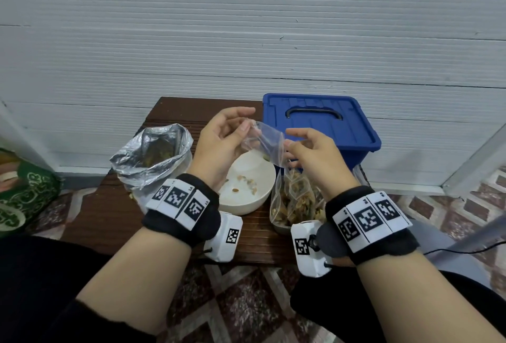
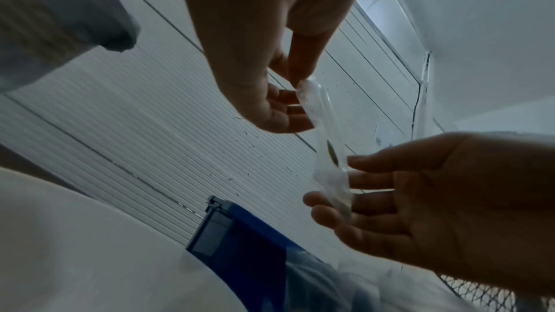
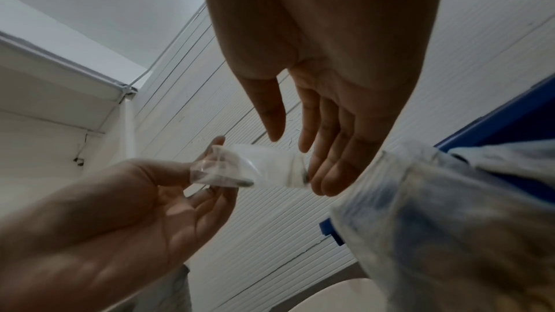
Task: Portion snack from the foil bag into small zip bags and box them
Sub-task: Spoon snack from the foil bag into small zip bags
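both hands raised over the bowl (image 1: pixel 246 192), sharing one small clear zip bag (image 1: pixel 264 141). left hand (image 1: pixel 221 137) pinching the bag's upper corner between thumb and fingertips, seen clearly from the left wrist. right hand (image 1: pixel 315 151) at the bag's lower edge with fingers nearly straight, thumb and fingertips lightly nipping the plastic; how firm that hold is, hard to tell. bag nearly empty, only a piece or two of snack visible inside. foil bag (image 1: pixel 153 156) standing open at the left of the bench (image 1: pixel 109 222), snack visible inside. a few loose pieces lying in the bowl. filled zip bags (image 1: pixel 297 200) heaped just right of the bowl. blue box (image 1: pixel 320 129) behind them, lid on, handle flat. step in hand, by the look of it: spreading the mouth of a fresh bag, ready for filling. next move likely calls for parting the two lips of the seal, keeping the mouth held wide with one hand, then feeding snack in over the bowl so spills land there. boxing not yet begun, lid first needing to come off.
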